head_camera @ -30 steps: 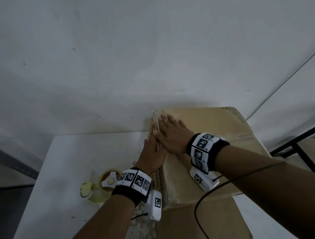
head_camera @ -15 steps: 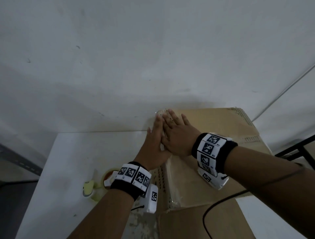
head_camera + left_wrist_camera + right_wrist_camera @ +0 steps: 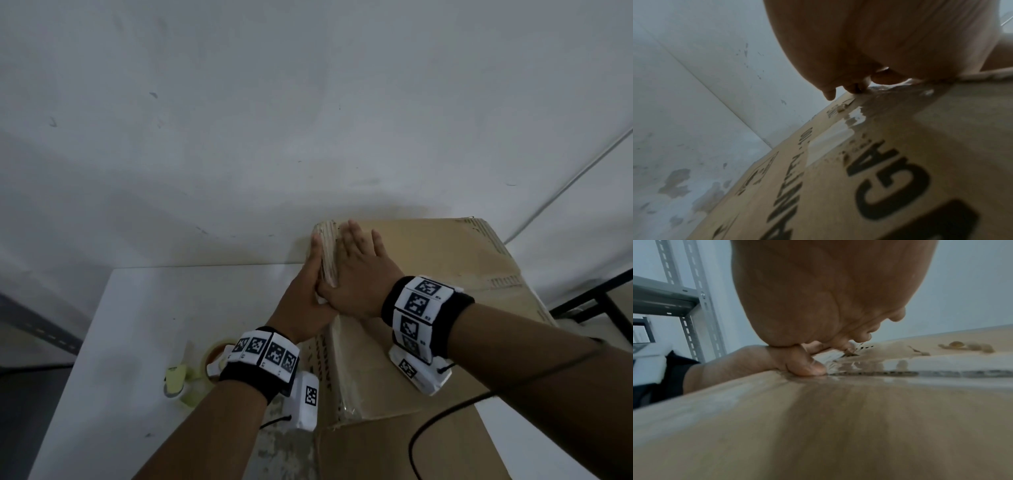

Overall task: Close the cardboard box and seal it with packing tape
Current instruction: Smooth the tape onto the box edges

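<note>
A brown cardboard box [image 3: 445, 274] stands on the white table [image 3: 154, 308], its top flaps down. My left hand [image 3: 308, 284] lies flat, fingers straight, against the box's left side just under the top edge. My right hand [image 3: 356, 270] presses flat on the top beside that edge, near the far left corner. Clear packing tape [image 3: 828, 142] runs over the edge and down the printed side [image 3: 879, 178]. It also shines along the top [image 3: 900, 368]. A yellowish tape dispenser [image 3: 191, 377] lies on the table, partly hidden by my left wrist.
A white wall rises right behind the box. A loose cardboard flap [image 3: 394, 452] juts out at the near side, with a black cable [image 3: 445, 421] over it. A black frame [image 3: 599, 298] stands at the right. Grey metal shelving [image 3: 694, 305] stands left of the table.
Both flat hands have slid along the box's left top edge, away from me toward the far corner. The tape dispenser has stayed where it lay.
</note>
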